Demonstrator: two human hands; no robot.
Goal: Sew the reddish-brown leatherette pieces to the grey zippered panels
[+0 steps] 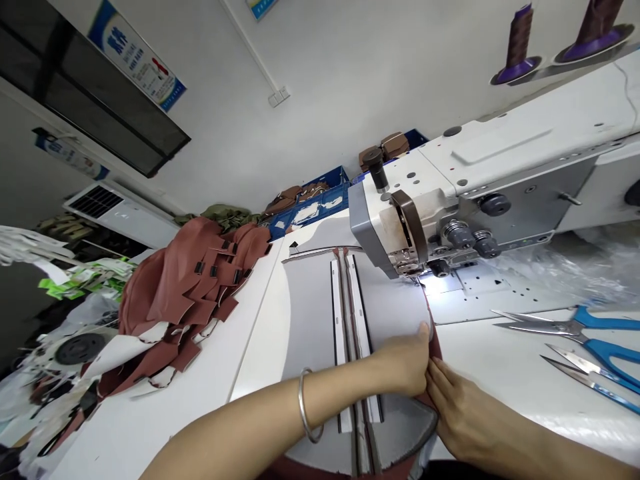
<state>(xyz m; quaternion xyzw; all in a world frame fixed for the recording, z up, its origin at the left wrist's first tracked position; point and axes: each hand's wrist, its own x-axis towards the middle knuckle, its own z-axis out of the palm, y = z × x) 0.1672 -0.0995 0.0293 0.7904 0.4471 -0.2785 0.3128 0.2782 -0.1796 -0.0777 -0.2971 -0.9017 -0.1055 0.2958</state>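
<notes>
A large grey-backed cover panel [315,320] with reddish-brown leather-like edging lies on the white table, its right edge running under the head of a sewing machine [400,227]. White strips [336,333] run along a seam down its middle. My left hand [405,360], below a silver bangle, is closed on the panel's right edge, thumb on top. Just beside it, my right hand [460,407] pinches the same edge from the right, fingers together and partly under the reddish-brown material. The needle area is lit, but the needle cannot be made out.
Blue-handled scissors [575,327] and blue-handled snips [585,373] lie to the right. A pile of reddish-brown pieces [185,280] sits at the left. Blue crates [325,203] stand behind, and thread cones [520,40] rise at the upper right.
</notes>
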